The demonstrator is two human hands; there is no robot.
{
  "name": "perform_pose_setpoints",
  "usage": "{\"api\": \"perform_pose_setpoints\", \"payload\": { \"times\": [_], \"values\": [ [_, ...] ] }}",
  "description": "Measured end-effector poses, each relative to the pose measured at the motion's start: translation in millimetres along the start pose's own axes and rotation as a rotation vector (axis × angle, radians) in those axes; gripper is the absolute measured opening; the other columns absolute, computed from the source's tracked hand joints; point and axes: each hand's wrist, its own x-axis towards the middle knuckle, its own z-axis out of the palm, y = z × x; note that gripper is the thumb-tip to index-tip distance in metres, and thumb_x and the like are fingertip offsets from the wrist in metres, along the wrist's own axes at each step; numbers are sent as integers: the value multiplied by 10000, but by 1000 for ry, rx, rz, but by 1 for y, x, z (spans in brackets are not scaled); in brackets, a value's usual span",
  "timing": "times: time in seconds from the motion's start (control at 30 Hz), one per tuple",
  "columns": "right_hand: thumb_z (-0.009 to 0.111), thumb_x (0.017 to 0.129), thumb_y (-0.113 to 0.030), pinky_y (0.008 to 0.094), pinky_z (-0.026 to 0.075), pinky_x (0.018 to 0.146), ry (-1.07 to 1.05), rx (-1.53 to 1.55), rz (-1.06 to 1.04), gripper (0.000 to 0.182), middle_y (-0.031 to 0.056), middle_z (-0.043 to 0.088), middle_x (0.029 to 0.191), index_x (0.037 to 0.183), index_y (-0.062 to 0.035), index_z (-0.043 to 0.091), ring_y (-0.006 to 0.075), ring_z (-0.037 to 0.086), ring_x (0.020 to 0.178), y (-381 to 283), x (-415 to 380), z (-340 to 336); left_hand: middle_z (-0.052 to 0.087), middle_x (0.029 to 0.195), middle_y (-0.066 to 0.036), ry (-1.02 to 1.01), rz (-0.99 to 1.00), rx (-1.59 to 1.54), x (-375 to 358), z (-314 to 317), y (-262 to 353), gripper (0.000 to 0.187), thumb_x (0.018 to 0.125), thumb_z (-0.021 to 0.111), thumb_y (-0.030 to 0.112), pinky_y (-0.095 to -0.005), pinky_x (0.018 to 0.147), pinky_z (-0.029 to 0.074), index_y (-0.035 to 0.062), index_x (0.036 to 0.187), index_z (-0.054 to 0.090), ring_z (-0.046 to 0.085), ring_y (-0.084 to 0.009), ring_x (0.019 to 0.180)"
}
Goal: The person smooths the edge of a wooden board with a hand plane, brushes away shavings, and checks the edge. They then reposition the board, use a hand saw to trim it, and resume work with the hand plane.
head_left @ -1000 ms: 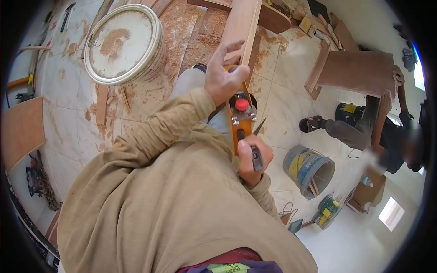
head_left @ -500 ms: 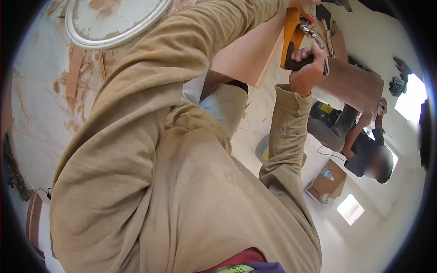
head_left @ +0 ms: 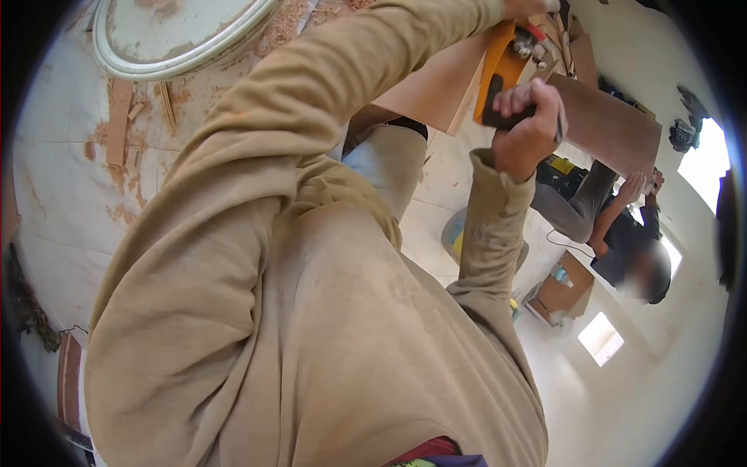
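My right hand (head_left: 529,128) is closed around the black handle of an orange hand plane (head_left: 496,66), which has metal adjusting parts and a red piece near its middle. The plane lies along the edge of a reddish-brown wooden board (head_left: 432,86) in front of my legs. At the top border, my left hand (head_left: 533,8) is on the front end of the plane; its fingers are partly cut off by the frame. My left sleeve reaches across over the board.
A co-worker (head_left: 634,253) at the right holds another brown board (head_left: 611,124). A round white-rimmed piece (head_left: 183,66) stands at the upper left, near wood strips (head_left: 118,124) and shavings on the tiled floor. A cardboard box (head_left: 564,288) with a bottle sits at the right.
My right hand and the plane have shifted slightly, still together. The camera view has tilted a little, so the round piece and the floor appear further left.
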Motion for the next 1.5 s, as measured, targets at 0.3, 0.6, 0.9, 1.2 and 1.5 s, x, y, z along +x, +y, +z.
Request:
{"api": "perform_pose_setpoints", "payload": {
  "times": [0.3, 0.6, 0.9, 1.2, 1.5],
  "values": [
    [653, 876, -62, 272, 416, 556, 24, -210, 12, 163, 82, 604, 650, 751, 22, 593, 132, 537, 578, 1, -166, -20, 643, 1289, -191, -13, -51, -116, -154, -29, 0, 588, 836, 760, 172, -365, 946, 561, -53, 1349, 579, 666, -258, 1146],
    [677, 858, -65, 306, 443, 557, -56, -263, -39, 172, 103, 527, 605, 720, -4, 597, 177, 547, 538, -7, -156, -19, 575, 1381, -171, -69, 69, -5, -151, -38, -8, 558, 904, 693, 127, -340, 1020, 525, -53, 1401, 513, 634, -249, 1205],
    [664, 902, -69, 326, 406, 515, -101, -273, -197, 178, 117, 535, 604, 739, -24, 607, 163, 515, 517, -3, -158, -21, 563, 1397, -209, -21, 73, -38, -179, -43, -8, 593, 900, 683, 151, -376, 1037, 503, -20, 1440, 509, 546, -267, 1304],
    [680, 893, -72, 313, 425, 542, -88, -248, -125, 145, 84, 563, 623, 775, -5, 630, 153, 527, 543, -5, -172, -30, 609, 1319, -200, -2, 87, -79, -177, -33, 3, 573, 893, 705, 166, -349, 1018, 512, -41, 1401, 539, 605, -246, 1227],
    [628, 979, -190, 257, 376, 540, 116, 125, -142, 283, 2, 560, 652, 781, 11, 617, 67, 487, 592, 6, -25, -5, 547, 1425, -248, 39, 0, -79, -20, 6, -16, 666, 899, 690, 162, -364, 1024, 504, -7, 1495, 445, 611, -298, 1217]
  ]
}}
